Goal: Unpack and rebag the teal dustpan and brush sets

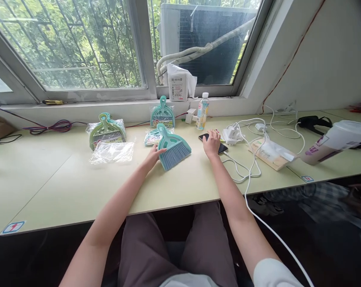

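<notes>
My left hand (152, 157) grips the left edge of a teal mini dustpan with a grey-bristled brush (175, 151) set into it, thumb on top and the other fingers partly hidden. The set is tilted, bristles towards me, handle away. My right hand (212, 143) lies over a black phone (222, 148), fingers stretched out across it. Behind the held set are a wrapped teal dustpan set (162, 115) leaning by the wall and another plastic-wrapped packet (152, 137). Further left, more green dustpan sets (107, 133) lie stacked behind a crumpled clear plastic bag (112, 152).
Right of the phone are a white plug adapter (232, 134), tangled white cables (250, 175), a tissue pack (271, 153) and a large lidded cup (332, 143). A drink bottle (202, 112) stands near the wall. One white cable hangs over the table's front edge.
</notes>
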A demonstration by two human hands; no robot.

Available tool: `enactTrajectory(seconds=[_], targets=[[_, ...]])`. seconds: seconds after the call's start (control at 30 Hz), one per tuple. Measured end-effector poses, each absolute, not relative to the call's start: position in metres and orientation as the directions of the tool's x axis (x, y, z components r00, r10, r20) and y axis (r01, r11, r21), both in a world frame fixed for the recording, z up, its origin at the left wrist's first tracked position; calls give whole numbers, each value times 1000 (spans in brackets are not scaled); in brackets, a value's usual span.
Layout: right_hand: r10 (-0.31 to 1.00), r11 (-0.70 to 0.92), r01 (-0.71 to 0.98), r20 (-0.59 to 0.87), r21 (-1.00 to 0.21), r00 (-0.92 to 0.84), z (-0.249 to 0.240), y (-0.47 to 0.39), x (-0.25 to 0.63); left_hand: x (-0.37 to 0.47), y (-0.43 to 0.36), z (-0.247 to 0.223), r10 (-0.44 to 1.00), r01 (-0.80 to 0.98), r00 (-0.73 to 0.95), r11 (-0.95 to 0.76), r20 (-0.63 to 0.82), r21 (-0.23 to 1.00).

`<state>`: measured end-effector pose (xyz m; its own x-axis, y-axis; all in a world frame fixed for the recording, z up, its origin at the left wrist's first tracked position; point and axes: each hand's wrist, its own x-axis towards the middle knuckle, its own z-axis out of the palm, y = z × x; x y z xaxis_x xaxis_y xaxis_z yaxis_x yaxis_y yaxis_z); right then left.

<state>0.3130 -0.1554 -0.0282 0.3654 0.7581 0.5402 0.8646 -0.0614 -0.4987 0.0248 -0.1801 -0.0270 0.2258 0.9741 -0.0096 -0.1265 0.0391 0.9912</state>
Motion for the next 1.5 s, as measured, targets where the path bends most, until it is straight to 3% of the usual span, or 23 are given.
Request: enactTrajectory(seconds=[0.17,0.3,0.57,0.83,0.97,1.07,1.27,1.37,1.5], targets=[[806,-283,837,357,-468,472,-48,-145,345,16,-175,-22,971,-193,236,74,-27,978],[821,-372,821,259,-433,508,-52,-145,349,14,-174,-22,973,-172,229,75,-35,982],[809,-326,841,332,-431,484,-49,-145,350,16,-172,-28,972,-85,236,46,-25,995],[804,-146,859,447,-490,392,-40,-148,339,14,-170,-34,962,-115,272,41,-8,993],[766,155,719,542,-678,345,-23,-155,310,15,-169,-35,959,-141,278,97,-54,985],[787,420,541,589,-729,182,-10,-170,280,18,-164,-38,963,-193,239,171,-122,966],[764,638,472,574,-608,-293,-7,-192,242,21,-158,-41,960,-312,221,237,-172,920],[758,645,535,549,-546,-353,-15,-186,244,19,-163,-37,950,-291,273,231,-151,928],[779,595,637,548,-490,-306,-27,-175,250,19,-172,-32,949,-235,307,147,-70,961]])
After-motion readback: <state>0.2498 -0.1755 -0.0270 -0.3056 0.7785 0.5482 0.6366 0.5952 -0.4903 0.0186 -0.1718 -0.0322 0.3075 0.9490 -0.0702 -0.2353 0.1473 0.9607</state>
